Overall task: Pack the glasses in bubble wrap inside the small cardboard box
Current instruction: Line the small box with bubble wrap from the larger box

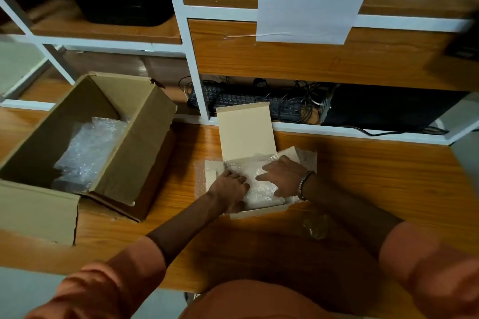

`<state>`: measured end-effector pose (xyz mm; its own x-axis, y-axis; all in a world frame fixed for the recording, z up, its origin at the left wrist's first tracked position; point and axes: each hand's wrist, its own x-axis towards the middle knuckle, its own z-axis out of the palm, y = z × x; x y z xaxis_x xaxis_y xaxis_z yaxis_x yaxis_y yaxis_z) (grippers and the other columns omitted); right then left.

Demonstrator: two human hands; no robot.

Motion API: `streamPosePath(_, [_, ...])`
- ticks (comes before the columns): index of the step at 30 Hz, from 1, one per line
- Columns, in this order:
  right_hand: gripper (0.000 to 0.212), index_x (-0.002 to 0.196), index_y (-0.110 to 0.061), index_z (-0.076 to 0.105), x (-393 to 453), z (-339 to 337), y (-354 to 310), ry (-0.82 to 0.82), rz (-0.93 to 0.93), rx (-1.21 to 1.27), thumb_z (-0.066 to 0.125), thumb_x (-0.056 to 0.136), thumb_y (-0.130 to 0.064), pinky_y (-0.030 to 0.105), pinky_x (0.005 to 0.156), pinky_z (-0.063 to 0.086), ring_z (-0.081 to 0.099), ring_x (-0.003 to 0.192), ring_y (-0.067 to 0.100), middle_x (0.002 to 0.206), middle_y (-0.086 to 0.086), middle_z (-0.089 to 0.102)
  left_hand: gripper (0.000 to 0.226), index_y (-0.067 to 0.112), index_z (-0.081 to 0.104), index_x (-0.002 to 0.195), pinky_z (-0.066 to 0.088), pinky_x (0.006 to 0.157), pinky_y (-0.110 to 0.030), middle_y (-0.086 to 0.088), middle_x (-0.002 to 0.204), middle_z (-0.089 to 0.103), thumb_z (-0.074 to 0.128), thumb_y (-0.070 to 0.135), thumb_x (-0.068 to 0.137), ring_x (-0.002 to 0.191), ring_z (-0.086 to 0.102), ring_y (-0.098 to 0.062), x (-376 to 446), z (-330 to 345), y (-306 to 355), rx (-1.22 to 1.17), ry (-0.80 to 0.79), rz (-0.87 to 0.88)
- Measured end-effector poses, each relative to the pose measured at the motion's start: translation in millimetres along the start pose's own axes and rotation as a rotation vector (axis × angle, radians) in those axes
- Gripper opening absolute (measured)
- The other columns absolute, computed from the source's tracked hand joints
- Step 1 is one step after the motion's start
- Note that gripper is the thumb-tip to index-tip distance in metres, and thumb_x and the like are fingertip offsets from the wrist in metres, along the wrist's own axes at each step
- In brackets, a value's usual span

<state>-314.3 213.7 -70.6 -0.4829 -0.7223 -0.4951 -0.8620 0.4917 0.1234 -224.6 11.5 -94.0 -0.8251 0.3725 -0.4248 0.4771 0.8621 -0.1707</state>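
The bubble wrap (pixel 259 186) is pressed flat into the small cardboard box (pixel 259 211) at 12 o'clock on the bench (pixel 363 179) by 2 hands, left hand (pixel 229 186) half-curled, right hand (pixel 283 176) spread, apparently to bed the glasses, which cannot be seen.

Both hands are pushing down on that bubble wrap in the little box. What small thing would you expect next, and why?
Probably tucking in the loose wrap. The left hand and right hand press the bubble wrap flat inside the small box, but its edges spill over both sides, and the lid stands open behind.
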Motion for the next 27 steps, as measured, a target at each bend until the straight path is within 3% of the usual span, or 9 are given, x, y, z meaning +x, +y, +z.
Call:
streamPosePath(4, [0.067, 0.153, -0.034, 0.048, 5, 6, -2, 0.028, -0.033, -0.025, 0.071, 0.092, -0.045, 0.046, 0.113, 0.029, 0.048, 0.138, 0.026, 0.151, 0.005, 0.051, 0.065, 0.011, 0.052, 0.151, 0.027, 0.125, -0.047, -0.014, 0.162, 0.048, 0.047, 0.057, 0.106, 0.152, 0.043, -0.03, 3, -3, 6, -0.024, -0.035, -0.023])
streamPosePath(8, [0.064, 0.15, -0.031, 0.052, 9, 3, -3, 0.018, -0.032, -0.028, 0.074, 0.09, -0.04, 0.046, 0.111, 0.032, 0.053, 0.135, 0.026, 0.144, 0.004, 0.058, 0.051, 0.012, 0.06, 0.137, 0.036, 0.117, -0.045, -0.012, 0.145, 0.063, 0.055, 0.051, 0.104, 0.134, 0.061, -0.029, 2, -14, 5, -0.025, 0.018, -0.05])
streamPosePath(11, [0.062, 0.148, -0.028, 0.053, 9, -5, -8, 0.075, -0.052, -0.05, 0.073, 0.091, -0.037, 0.045, 0.105, 0.034, 0.056, 0.129, 0.027, 0.136, 0.003, 0.061, 0.061, 0.012, 0.054, 0.147, 0.032, 0.12, -0.049, -0.015, 0.155, 0.053, 0.058, 0.053, 0.102, 0.143, 0.052, -0.032, 1, -18, -1, 0.043, 0.056, -0.066])
streamPosePath(13, [0.067, 0.151, -0.029, 0.049, 10, -7, -11, 0.082, -0.055, -0.064, 0.073, 0.09, -0.041, 0.046, 0.103, 0.034, 0.055, 0.129, 0.028, 0.138, 0.004, 0.058, 0.074, 0.014, 0.044, 0.156, 0.028, 0.123, -0.053, -0.016, 0.162, 0.044, 0.059, 0.059, 0.099, 0.15, 0.043, -0.035, 3, -16, -2, 0.079, 0.001, -0.075])
streamPosePath(17, [0.08, 0.16, -0.038, 0.035, 14, 2, -15, -0.012, -0.023, -0.074, 0.073, 0.091, -0.049, 0.048, 0.109, 0.031, 0.046, 0.14, 0.028, 0.151, 0.005, 0.048, 0.088, 0.015, 0.032, 0.163, 0.018, 0.129, -0.058, -0.017, 0.168, 0.037, 0.055, 0.07, 0.098, 0.155, 0.033, -0.038, 14, 2, 4, 0.151, -0.097, -0.082])
streamPosePath(21, [0.085, 0.162, -0.039, 0.029, 16, 7, -13, -0.077, -0.019, -0.081, 0.075, 0.091, -0.039, 0.047, 0.116, 0.025, 0.04, 0.147, 0.026, 0.157, 0.007, 0.045, 0.096, 0.015, 0.025, 0.167, 0.011, 0.131, -0.056, -0.015, 0.173, 0.03, 0.049, 0.076, 0.097, 0.16, 0.026, -0.034, 11, 4, -2, 0.137, -0.071, -0.052])
streamPosePath(24, [0.086, 0.162, -0.033, 0.034, 15, -9, -8, -0.115, -0.016, 0.004, 0.077, 0.088, -0.029, 0.043, 0.115, 0.031, 0.047, 0.144, 0.026, 0.155, 0.006, 0.051, 0.095, 0.014, 0.029, 0.165, 0.012, 0.131, -0.054, -0.014, 0.17, 0.036, 0.052, 0.075, 0.096, 0.158, 0.03, -0.032, 7, 3, -6, 0.137, -0.04, -0.036])
streamPosePath(27, [0.076, 0.155, -0.027, 0.046, 12, -19, -4, -0.015, -0.02, 0.142, 0.073, 0.085, -0.02, 0.04, 0.105, 0.041, 0.059, 0.131, 0.029, 0.145, 0.006, 0.06, 0.084, 0.012, 0.045, 0.155, 0.018, 0.127, -0.053, -0.014, 0.161, 0.05, 0.052, 0.072, 0.096, 0.151, 0.043, -0.032, 7, 5, -6, 0.101, -0.019, -0.053])
